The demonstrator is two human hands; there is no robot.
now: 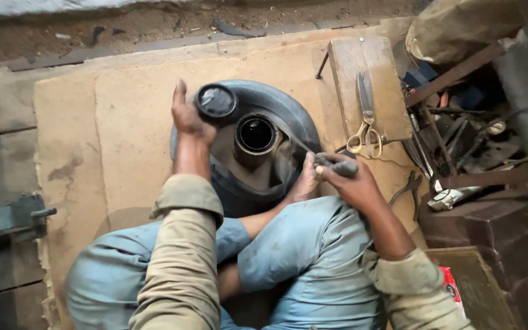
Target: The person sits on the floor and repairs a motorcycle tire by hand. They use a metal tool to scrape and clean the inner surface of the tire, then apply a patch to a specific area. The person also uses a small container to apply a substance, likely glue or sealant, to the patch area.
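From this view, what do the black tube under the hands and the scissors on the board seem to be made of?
The black inflated tube looks like rubber: matte, dusty, softly rounded. The scissors seem steel-bladed, dull grey, with yellowish handle loops, perhaps plastic or brass. The flat pale board under them appears to be bare, worn wood.

**Materials and finishes**

Rubber tyre tube (276,110): matt black, dusty. Round lid (216,101): dark, smooth, slight sheen. Can (255,137): dull metal, glossy dark inside. Board (123,122): tan pressed wood, rough, stained. Scissors (366,116): grey metal blades, glossy yellow handles, on bare worn wood plank (346,61). Trousers (313,244): soft blue cloth. Sleeves (181,256): khaki cloth, grimy. Far ground (123,27): gritty dirt.
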